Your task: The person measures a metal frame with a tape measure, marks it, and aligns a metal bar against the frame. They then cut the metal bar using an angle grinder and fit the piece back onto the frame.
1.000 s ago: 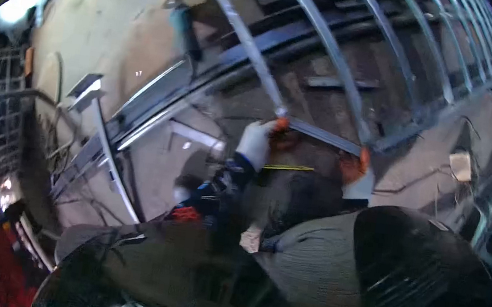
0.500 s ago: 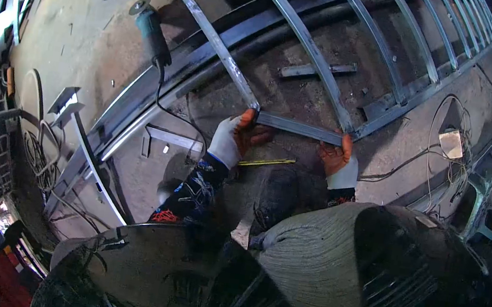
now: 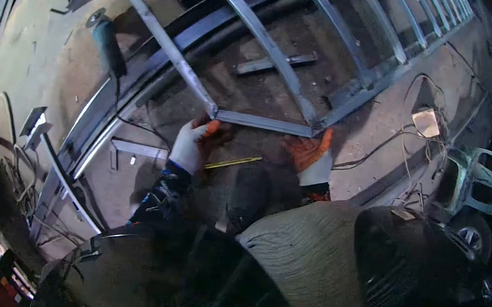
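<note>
A short grey square steel tube spans the near ends of two long bars of a ladder-like metal frame. My left hand, in a white glove with orange fingers, is at the tube's left end, fingers apart and a fingertip close to the joint. At the other end my right hand, gloved alike, has its fingers spread, one raised beside the corner and the others just below the tube. Whether the fingertips still touch the metal is hard to tell. A yellow folding rule or tape lies between the hands.
An angle grinder lies on the floor at left, its cord trailing towards me. Long steel profiles and an L-shaped piece are nearby. At right are a cable tangle, a square block and a plastic chair or stool.
The view has shifted, so the scene sits further left. The short tube is now closer in line with the bar ends. My right hand's fingers have spread away from the tube, and my left hand's grip has loosened.
</note>
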The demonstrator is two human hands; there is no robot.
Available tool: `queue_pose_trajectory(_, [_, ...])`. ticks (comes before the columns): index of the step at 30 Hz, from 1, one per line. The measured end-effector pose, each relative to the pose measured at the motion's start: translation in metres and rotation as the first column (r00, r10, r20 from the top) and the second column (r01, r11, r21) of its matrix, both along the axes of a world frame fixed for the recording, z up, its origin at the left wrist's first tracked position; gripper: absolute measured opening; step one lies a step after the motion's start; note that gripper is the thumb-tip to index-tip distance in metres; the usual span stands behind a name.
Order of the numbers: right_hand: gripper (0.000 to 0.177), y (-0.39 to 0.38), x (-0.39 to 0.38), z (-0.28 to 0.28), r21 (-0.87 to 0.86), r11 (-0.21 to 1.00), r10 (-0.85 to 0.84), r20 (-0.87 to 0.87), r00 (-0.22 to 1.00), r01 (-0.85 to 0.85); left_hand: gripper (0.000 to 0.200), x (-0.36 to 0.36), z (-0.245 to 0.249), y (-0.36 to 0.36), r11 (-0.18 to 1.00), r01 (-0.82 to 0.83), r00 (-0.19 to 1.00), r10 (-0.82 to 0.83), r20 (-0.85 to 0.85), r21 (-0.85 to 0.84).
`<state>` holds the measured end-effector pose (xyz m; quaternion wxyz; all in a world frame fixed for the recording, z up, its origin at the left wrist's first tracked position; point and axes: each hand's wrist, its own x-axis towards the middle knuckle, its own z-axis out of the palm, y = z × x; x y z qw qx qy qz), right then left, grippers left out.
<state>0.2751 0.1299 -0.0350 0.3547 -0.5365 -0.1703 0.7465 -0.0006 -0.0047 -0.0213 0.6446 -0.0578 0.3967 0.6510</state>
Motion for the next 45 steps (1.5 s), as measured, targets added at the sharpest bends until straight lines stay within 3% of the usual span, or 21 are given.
queue_pose_trajectory(1, [0.089, 0.003, 0.0, 0.007, -0.083, 0.996, -0.023, -0.009, 1.0, 0.022, 0.034, 0.0, 0.002, -0.001, 0.995, -0.011, 1.0, 0.009, -0.028, -0.095])
queue_pose_trajectory(2, [0.094, 0.005, 0.008, 0.002, -0.132, 0.991, -0.005, -0.11, 0.994, -0.01, 0.033, 0.001, 0.001, -0.001, 0.998, -0.007, 0.999, 0.005, -0.037, -0.064])
queue_pose_trajectory(5, [0.093, 0.005, 0.015, -0.001, -0.133, 0.99, 0.016, -0.165, 0.986, -0.038, 0.032, 0.001, 0.008, 0.003, 0.998, -0.016, 1.0, 0.017, 0.01, -0.062])
queue_pose_trajectory(7, [0.095, 0.009, 0.01, 0.002, -0.17, 0.985, -0.014, -0.114, 0.993, -0.006, 0.027, -0.001, 0.001, 0.003, 0.996, -0.015, 0.999, 0.011, -0.044, -0.092])
queue_pose_trajectory(8, [0.095, 0.008, 0.009, 0.004, -0.15, 0.989, -0.011, -0.109, 0.994, -0.005, 0.024, 0.002, -0.005, 0.001, 0.994, -0.093, 0.995, 0.094, 0.015, -0.057])
queue_pose_trajectory(15, [0.095, 0.009, 0.008, 0.009, -0.179, 0.984, -0.007, -0.11, 0.994, -0.013, 0.026, 0.0, 0.003, 0.002, 0.995, -0.025, 1.0, 0.024, -0.012, -0.096])
queue_pose_trajectory(19, [0.094, 0.009, 0.016, -0.007, -0.164, 0.986, 0.007, -0.091, 0.996, -0.022, 0.028, -0.003, -0.003, 0.0, 1.0, 0.016, 0.999, -0.017, -0.034, -0.015])
queue_pose_trajectory(22, [0.089, 0.01, 0.023, -0.01, -0.191, 0.981, -0.014, -0.227, 0.974, -0.031, 0.029, -0.001, 0.002, 0.002, 1.0, 0.004, 1.0, -0.004, -0.028, -0.01])
queue_pose_trajectory(24, [0.085, 0.011, 0.024, -0.01, -0.165, 0.985, -0.035, -0.488, 0.872, -0.053, 0.03, -0.001, 0.01, 0.005, 0.999, -0.002, 0.998, -0.001, -0.064, -0.043])
queue_pose_trajectory(27, [0.083, 0.01, 0.019, -0.008, -0.162, 0.986, -0.066, -0.553, 0.83, -0.03, 0.029, -0.002, 0.01, 0.006, 0.995, 0.032, 0.991, -0.043, -0.124, -0.091])
queue_pose_trajectory(28, [0.083, 0.01, 0.019, -0.009, -0.16, 0.987, -0.065, -0.555, 0.83, -0.03, 0.029, -0.002, 0.001, 0.006, 1.0, 0.01, 0.997, -0.012, -0.073, -0.025])
queue_pose_trajectory(30, [0.083, 0.011, 0.02, -0.01, -0.14, 0.989, 0.019, -0.183, 0.983, -0.046, 0.029, -0.004, -0.012, 0.001, 0.999, -0.013, 1.0, 0.014, -0.02, 0.04])
queue_pose_trajectory(31, [0.083, 0.009, 0.024, -0.017, -0.141, 0.989, 0.017, -0.182, 0.983, -0.044, 0.03, -0.004, -0.01, 0.0, 1.0, -0.001, 1.0, 0.001, -0.012, 0.02])
queue_pose_trajectory(33, [0.079, 0.009, 0.026, -0.024, -0.139, 0.989, -0.02, -0.453, 0.891, -0.048, 0.032, -0.004, -0.003, 0.001, 1.0, 0.015, 1.0, -0.015, -0.003, 0.004])
queue_pose_trajectory(36, [0.086, 0.008, 0.024, -0.018, -0.151, 0.988, -0.012, -0.312, 0.95, -0.037, 0.036, -0.001, 0.009, 0.005, 0.999, 0.037, 0.999, -0.038, -0.032, -0.012])
queue_pose_trajectory(40, [0.082, 0.006, 0.017, -0.016, -0.128, 0.989, 0.023, -0.339, 0.94, -0.07, 0.038, -0.002, -0.004, -0.002, 1.0, 0.027, 0.999, -0.026, -0.042, 0.005])
queue_pose_trajectory(42, [0.073, 0.008, 0.031, -0.039, -0.121, 0.991, 0.02, -0.306, 0.952, -0.06, 0.039, -0.004, 0.018, 0.005, 0.992, 0.067, 0.994, -0.075, -0.074, -0.104])
queue_pose_trajectory(43, [0.073, 0.007, 0.034, -0.042, -0.138, 0.988, 0.024, -0.329, 0.944, -0.074, 0.036, 0.005, 0.019, 0.007, 0.997, 0.005, 0.999, -0.008, -0.042, -0.076])
queue_pose_trajectory(45, [0.058, 0.007, 0.036, -0.037, -0.067, 0.994, 0.057, -0.316, 0.947, -0.083, 0.033, 0.001, 0.008, 0.003, 0.988, 0.085, 0.989, -0.1, -0.109, -0.131])
